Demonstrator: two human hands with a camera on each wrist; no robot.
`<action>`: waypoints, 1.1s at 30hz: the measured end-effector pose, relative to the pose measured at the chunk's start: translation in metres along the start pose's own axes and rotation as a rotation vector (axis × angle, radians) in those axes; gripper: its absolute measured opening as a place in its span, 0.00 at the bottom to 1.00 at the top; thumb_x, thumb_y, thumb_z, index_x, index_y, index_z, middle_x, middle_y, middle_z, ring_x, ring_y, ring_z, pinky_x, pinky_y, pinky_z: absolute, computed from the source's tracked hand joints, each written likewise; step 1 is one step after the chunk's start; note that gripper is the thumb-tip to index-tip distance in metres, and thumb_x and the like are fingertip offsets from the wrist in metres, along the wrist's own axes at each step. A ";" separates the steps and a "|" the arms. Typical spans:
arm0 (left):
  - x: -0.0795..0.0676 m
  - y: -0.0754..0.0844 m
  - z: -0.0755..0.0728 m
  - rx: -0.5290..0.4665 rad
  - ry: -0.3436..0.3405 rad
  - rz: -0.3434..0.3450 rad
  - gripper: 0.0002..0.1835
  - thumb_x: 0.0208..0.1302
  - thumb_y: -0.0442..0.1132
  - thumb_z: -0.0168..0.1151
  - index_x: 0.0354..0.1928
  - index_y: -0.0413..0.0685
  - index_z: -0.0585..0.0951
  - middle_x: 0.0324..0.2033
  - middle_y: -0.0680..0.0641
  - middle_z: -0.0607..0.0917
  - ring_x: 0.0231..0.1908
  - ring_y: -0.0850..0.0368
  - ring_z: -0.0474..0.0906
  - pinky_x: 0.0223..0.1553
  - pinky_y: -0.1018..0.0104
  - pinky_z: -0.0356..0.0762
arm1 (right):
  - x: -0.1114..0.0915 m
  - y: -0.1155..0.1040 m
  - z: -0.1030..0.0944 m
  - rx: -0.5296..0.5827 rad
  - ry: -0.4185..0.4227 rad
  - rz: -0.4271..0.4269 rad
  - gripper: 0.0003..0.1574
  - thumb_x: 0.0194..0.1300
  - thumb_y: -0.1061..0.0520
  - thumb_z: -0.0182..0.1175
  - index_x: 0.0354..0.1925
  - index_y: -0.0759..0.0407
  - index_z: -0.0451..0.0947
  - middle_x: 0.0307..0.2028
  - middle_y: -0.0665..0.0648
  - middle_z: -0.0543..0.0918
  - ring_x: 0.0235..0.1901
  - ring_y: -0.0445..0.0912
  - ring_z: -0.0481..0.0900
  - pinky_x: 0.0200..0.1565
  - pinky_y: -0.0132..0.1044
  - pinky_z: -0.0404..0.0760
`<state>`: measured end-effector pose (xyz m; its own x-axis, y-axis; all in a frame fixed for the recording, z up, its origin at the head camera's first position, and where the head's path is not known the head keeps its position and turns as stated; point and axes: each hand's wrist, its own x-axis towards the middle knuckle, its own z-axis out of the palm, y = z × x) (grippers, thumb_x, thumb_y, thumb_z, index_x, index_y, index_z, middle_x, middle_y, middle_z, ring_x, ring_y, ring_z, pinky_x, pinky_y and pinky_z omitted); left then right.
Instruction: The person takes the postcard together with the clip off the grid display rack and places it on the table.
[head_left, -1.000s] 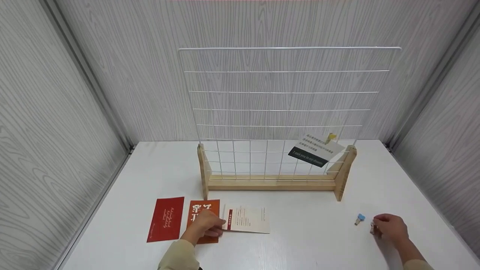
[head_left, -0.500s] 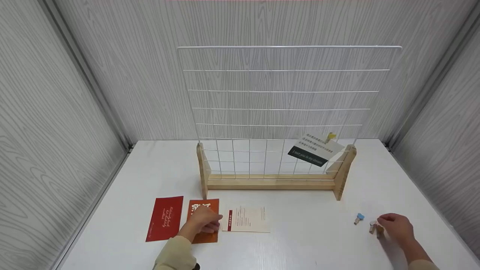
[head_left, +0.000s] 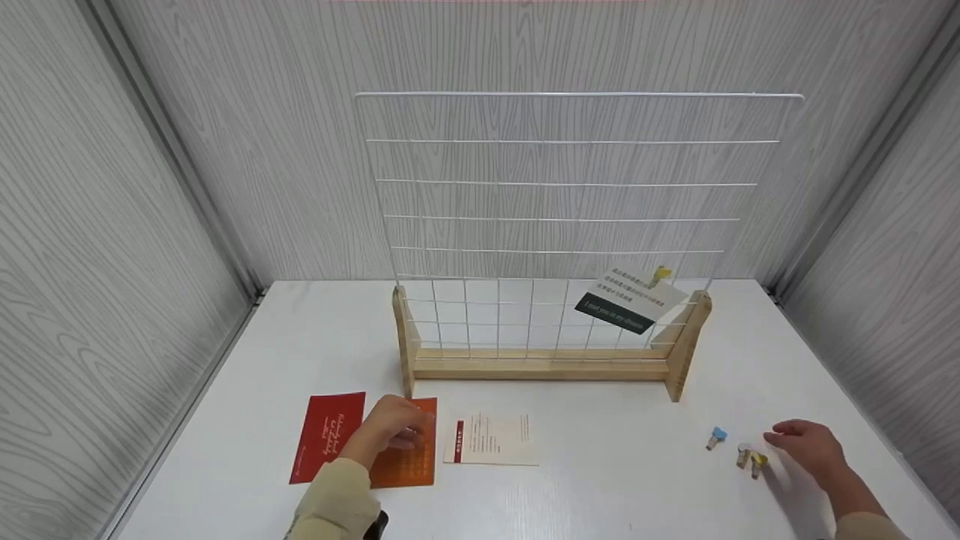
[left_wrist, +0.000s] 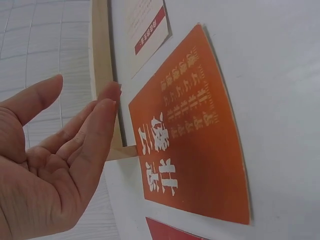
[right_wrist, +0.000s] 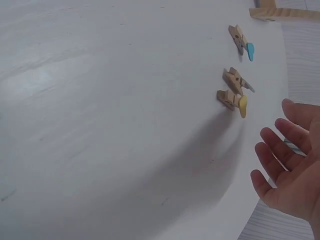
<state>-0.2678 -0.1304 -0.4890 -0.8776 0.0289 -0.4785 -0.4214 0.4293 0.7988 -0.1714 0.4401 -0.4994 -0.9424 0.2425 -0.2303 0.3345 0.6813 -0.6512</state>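
My left hand (head_left: pixel 388 429) hovers over an orange card (head_left: pixel 414 466) printed with white characters, its fingers loosely bent and holding nothing. In the left wrist view a gap separates thumb and fingers, and the orange card (left_wrist: pixel 195 135) lies flat beyond them. To its left is a red card (head_left: pixel 322 439); to its right, a cream card (head_left: pixel 495 441) with a red strip. My right hand (head_left: pixel 808 448) is off the table, relaxed and holding nothing, beside three small wooden clothespins: one yellow-topped (right_wrist: pixel 233 101), one whitish-topped (right_wrist: pixel 235 81), one blue-topped (right_wrist: pixel 239 40).
A white wire grid (head_left: pixel 532 220) stands upright in a wooden base (head_left: pixel 540 369) behind the cards. Near its lower right hangs a tilted white and dark green card (head_left: pixel 626 300), held by a yellow-topped clothespin (head_left: pixel 660 276). Wood-grain panels (head_left: pixel 150 225) enclose the white table.
My left hand has left the cream card's edge and shifted left over the orange card. The right hand has let go of the yellow-topped clothespin beside the whitish one and drawn back to the right.
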 end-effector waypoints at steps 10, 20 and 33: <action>0.003 0.014 -0.004 0.017 -0.015 0.054 0.12 0.51 0.35 0.61 0.33 0.33 0.73 0.29 0.41 0.77 0.30 0.47 0.76 0.30 0.60 0.76 | -0.004 -0.012 -0.024 -0.041 -0.033 -0.081 0.42 0.55 0.45 0.55 0.50 0.81 0.59 0.44 0.78 0.67 0.44 0.68 0.65 0.39 0.52 0.69; 0.000 0.033 -0.003 0.042 -0.036 0.081 0.14 0.51 0.39 0.63 0.34 0.35 0.75 0.32 0.41 0.77 0.34 0.46 0.74 0.36 0.58 0.75 | -0.004 -0.042 -0.046 -0.061 -0.041 -0.109 0.45 0.57 0.44 0.54 0.52 0.82 0.53 0.49 0.84 0.56 0.48 0.71 0.58 0.43 0.58 0.65; 0.002 0.052 0.010 0.041 -0.101 0.189 0.13 0.51 0.39 0.62 0.33 0.34 0.76 0.30 0.39 0.79 0.30 0.46 0.78 0.31 0.59 0.76 | -0.002 -0.079 -0.064 -0.025 -0.095 -0.136 0.48 0.57 0.42 0.53 0.57 0.79 0.48 0.52 0.83 0.52 0.51 0.71 0.53 0.47 0.61 0.59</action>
<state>-0.2894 -0.0991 -0.4522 -0.9118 0.2017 -0.3578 -0.2404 0.4442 0.8631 -0.1960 0.4301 -0.4018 -0.9745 0.0815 -0.2092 0.2026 0.7205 -0.6632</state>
